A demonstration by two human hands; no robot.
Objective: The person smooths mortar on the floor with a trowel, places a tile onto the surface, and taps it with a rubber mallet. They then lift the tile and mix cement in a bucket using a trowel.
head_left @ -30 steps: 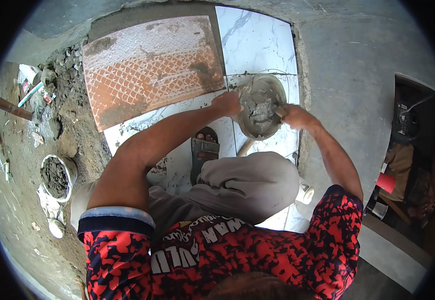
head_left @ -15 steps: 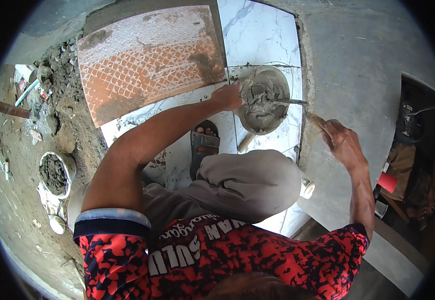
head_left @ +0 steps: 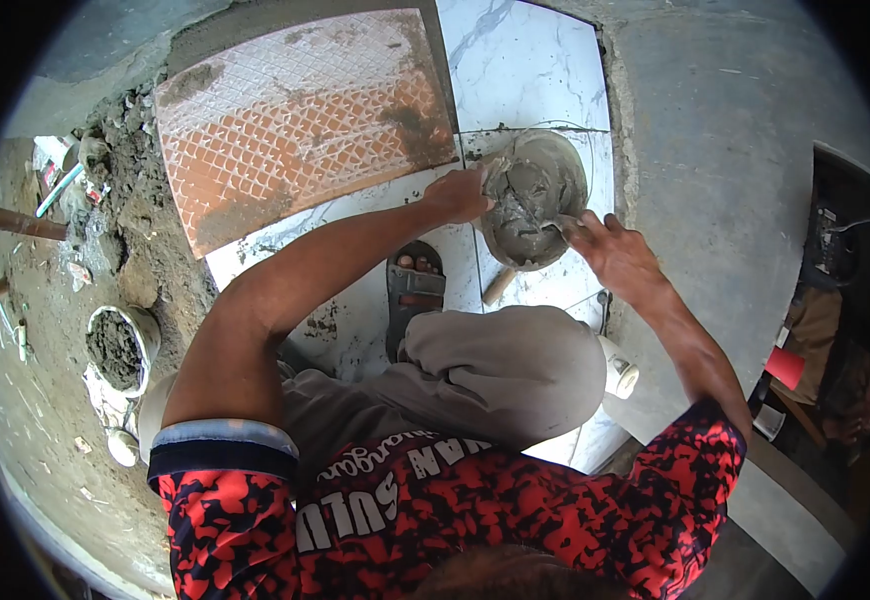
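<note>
A grey bucket (head_left: 580,165) of wet cement (head_left: 530,185) stands on white marble-look tiles. My left hand (head_left: 463,194) is closed on the bucket's left rim. At the right side of the bucket, my right hand (head_left: 610,252) is wrapped round a trowel (head_left: 552,226), whose blade reaches into the cement; its handle is mostly hidden by my fingers. A wooden handle (head_left: 498,286) sticks out from beside the bucket's base, its other end hidden. Left of the bucket lies a large tile (head_left: 305,130), ridged orange back upward, partly smeared with grey cement.
At the left, a white pail (head_left: 152,345) holds dark mortar beside rubble (head_left: 140,200). Laid white tiles (head_left: 525,60) extend at the top. A grey concrete surface (head_left: 715,130) lies to the right, with a red cup (head_left: 784,368) beyond. My sandalled foot (head_left: 416,300) rests on the tiles.
My right hand has moved left and in to the bucket's rim, bringing the trowel lower and deeper over the cement. My left hand keeps its hold on the rim.
</note>
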